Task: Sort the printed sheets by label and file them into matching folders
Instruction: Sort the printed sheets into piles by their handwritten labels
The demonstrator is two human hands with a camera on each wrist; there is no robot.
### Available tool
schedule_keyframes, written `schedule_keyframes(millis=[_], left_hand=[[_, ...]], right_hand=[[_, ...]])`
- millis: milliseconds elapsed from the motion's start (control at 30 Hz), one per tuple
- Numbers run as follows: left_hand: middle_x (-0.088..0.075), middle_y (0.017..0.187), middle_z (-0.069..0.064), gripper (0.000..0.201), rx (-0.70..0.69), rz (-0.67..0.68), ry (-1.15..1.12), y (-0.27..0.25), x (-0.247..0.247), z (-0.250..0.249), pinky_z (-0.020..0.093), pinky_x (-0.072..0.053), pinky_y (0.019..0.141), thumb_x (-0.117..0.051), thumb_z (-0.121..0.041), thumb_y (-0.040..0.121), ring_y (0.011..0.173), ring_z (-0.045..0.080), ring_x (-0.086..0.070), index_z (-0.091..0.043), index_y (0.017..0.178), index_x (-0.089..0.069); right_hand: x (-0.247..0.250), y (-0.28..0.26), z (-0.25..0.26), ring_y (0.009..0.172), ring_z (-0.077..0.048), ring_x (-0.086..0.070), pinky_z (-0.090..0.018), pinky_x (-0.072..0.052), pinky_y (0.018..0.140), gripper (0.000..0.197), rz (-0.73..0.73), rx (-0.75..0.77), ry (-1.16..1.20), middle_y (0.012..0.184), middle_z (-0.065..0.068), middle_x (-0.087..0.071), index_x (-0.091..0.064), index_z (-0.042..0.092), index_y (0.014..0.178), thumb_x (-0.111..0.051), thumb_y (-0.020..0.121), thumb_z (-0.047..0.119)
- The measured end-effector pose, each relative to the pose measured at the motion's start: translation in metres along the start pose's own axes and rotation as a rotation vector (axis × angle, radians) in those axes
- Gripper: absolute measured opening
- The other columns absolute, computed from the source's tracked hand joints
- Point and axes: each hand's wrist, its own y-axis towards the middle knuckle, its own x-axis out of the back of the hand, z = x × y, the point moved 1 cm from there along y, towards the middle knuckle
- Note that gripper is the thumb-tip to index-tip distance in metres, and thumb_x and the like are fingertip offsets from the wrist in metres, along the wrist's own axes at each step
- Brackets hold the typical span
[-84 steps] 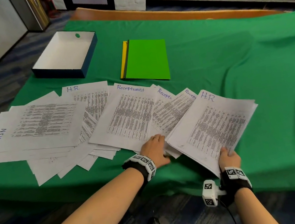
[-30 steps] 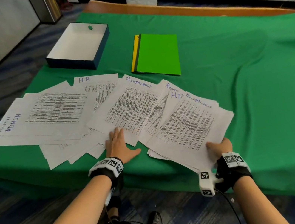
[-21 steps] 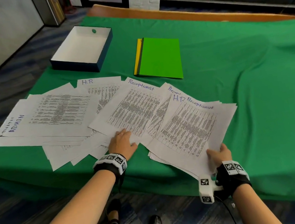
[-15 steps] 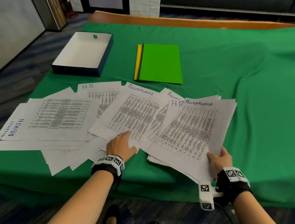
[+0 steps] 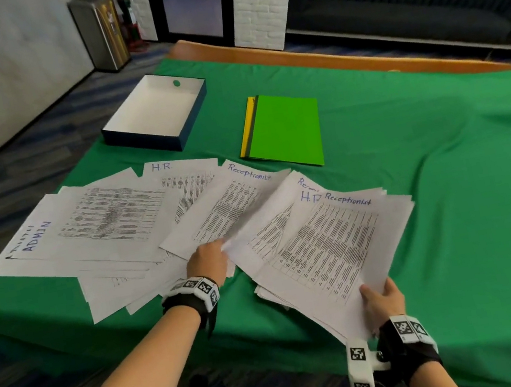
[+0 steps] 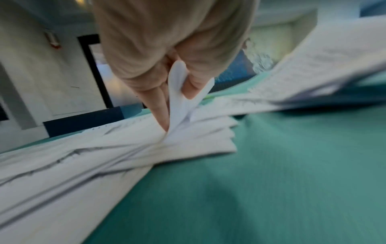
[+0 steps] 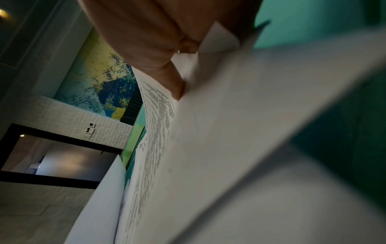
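Note:
Printed sheets lie fanned across the green cloth, with handwritten labels ADMIN (image 5: 37, 236), H.R. (image 5: 161, 167) and Receptionist (image 5: 249, 176). My right hand (image 5: 380, 299) grips the near corner of a small stack (image 5: 328, 245) topped by a Receptionist sheet, lifted off the cloth. My left hand (image 5: 208, 259) pinches the near edge of one sheet (image 6: 177, 92) between thumb and fingers, at the middle of the fan. A pile of folders (image 5: 284, 130), green on top with dark and yellow edges below, lies shut beyond the sheets.
An open white box with dark blue sides (image 5: 156, 113) stands at the back left of the table. Bare green cloth (image 5: 468, 190) stretches to the right. The table's near edge runs just under both wrists. A wooden rim (image 5: 326, 58) borders the far side.
My left hand went from lying flat on the sheets to pinching one sheet's edge and raising it. The right hand's stack has slid left over the neighbouring Receptionist sheets.

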Motion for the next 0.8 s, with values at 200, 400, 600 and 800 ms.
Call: schedule_keyframes(millis=[200,400,600,800], left_hand=[[-0.067,0.11,0.012,0.045,-0.226,-0.009,-0.256,-0.026,0.014,-0.045,0.028,-0.055,0.085,-0.048,0.003,0.091,0.089,0.023,-0.067,-0.015,0.132,-0.051],[-0.035,0.15,-0.003,0.058,-0.449,0.526,-0.236,-0.068,-0.033,-0.073,0.03,-0.028,0.114,-0.043,-0.004,0.091,0.137,0.014,-0.035,-0.028,0.143,-0.035],[-0.014,0.157,-0.004,0.061,-0.554,0.671,-0.026,-0.084,-0.047,-0.069,0.04,-0.013,0.118,-0.046,-0.044,0.09,0.145,0.015,-0.009,-0.026,0.145,-0.031],[-0.032,0.15,-0.014,0.038,-0.478,0.572,-0.117,-0.077,-0.041,-0.039,0.036,-0.01,0.118,-0.048,-0.031,0.091,0.14,0.005,-0.022,-0.023,0.128,-0.056]], right_hand=[[-0.011,-0.003,0.009,0.101,-0.032,-0.059,-0.05,-0.046,0.096,0.039,0.069,0.007,0.062,0.123,-0.012,-0.058,-0.047,0.005,0.129,-0.054,0.09,0.004],[-0.035,-0.011,0.021,0.099,-0.031,-0.062,-0.045,-0.05,0.089,0.028,0.219,-0.041,0.196,0.114,-0.01,-0.062,-0.052,0.012,0.12,-0.05,0.093,0.018],[-0.052,-0.014,0.028,0.099,-0.029,-0.059,-0.049,-0.049,0.09,0.038,0.284,-0.058,-0.006,0.108,-0.006,-0.06,-0.053,0.015,0.109,-0.07,0.081,0.034],[-0.052,-0.004,0.03,0.097,-0.027,-0.061,-0.04,-0.048,0.092,0.025,0.176,0.05,-0.112,0.11,-0.011,-0.063,-0.057,0.009,0.108,-0.056,0.086,-0.004]])
